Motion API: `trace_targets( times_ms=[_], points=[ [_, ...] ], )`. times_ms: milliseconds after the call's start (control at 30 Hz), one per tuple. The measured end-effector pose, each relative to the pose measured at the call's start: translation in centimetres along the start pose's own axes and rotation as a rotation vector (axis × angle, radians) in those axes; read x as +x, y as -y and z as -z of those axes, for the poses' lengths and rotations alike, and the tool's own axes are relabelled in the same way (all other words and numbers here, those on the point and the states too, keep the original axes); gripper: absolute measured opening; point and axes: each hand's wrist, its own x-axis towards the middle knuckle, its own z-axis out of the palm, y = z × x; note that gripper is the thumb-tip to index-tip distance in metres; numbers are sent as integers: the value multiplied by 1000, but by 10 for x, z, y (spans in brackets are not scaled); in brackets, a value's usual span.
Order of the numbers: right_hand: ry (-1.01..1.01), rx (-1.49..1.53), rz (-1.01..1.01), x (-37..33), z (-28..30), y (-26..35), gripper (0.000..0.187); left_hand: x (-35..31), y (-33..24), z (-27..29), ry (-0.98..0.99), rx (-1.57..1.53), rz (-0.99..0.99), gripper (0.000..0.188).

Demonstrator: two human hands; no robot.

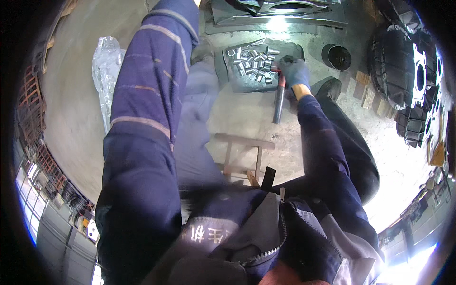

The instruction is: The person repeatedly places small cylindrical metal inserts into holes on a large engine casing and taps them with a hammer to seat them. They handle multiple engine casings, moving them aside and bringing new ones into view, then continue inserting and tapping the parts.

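Observation:
My left arm in a dark blue sleeve [159,61] reaches up past the top edge, and its hand lies outside the picture. My right hand [297,74], in a blue-grey glove, is at the right side of a dark tray [232,81]. Its fingers look curled around dark tips; what they hold, if anything, is hidden. Several short shiny metal sleeves [256,61] lie loose on the tray, just left of that hand. Close beside the hand, a tool with a red and black handle [280,99] leans over the tray's near edge, its upper end partly hidden.
A dark round can [338,57] stands right of the tray. Large black castings with pale gaskets [419,76] are stacked at the right on wooden blocks [369,96]. Metal parts [280,19] lie beyond the tray. Clear plastic wrap [107,66] is at left; a low frame [244,142] stands between my legs.

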Motion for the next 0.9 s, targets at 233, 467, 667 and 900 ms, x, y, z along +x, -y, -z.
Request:
trace_targets(
  times_ms=[233, 467, 667, 900],
  points=[
    [-73, -348, -85, 12, -51, 28, 42, 12, 8, 1, -45, 318, 46, 64],
    [54, -225, -242, 34, -53, 39, 40, -9, -34, 14, -28, 368, 102, 72],
    [-18, 329, -52, 6, 5, 29, 31, -18, -62, 25, 83, 344, 175, 64],
    [-225, 619, 422, -25, 198, 99, 19, -57, -133, 32, -43, 519, -130, 45]
  ],
)
